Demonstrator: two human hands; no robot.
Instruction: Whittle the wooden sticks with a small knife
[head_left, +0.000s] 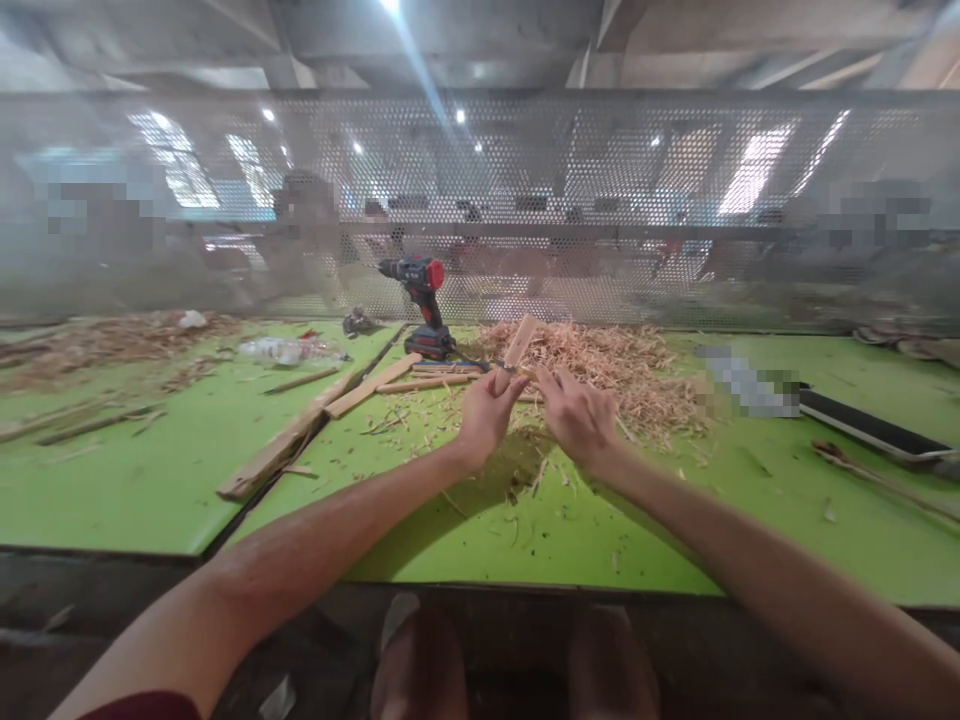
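Both hands meet over the middle of the green table, in front of a pile of wood shavings (630,370). My left hand (487,410) is closed around the lower end of a flat, pale wooden piece (520,340), which sticks up and tilts slightly right. Beside it, my right hand (577,410) is closed on a thin, light-coloured item whose tip shows between the hands; its shape is too small to make out. A cordless drill (424,300) with a red back end stands upright on its battery behind my left hand.
Wooden strips (375,385) and a long plank (277,450) lie left of my hands. Farther left are a clear plastic bottle (289,350) and more shavings. On the right lies a long black object (870,420). A perforated screen (525,200) borders the table's back.
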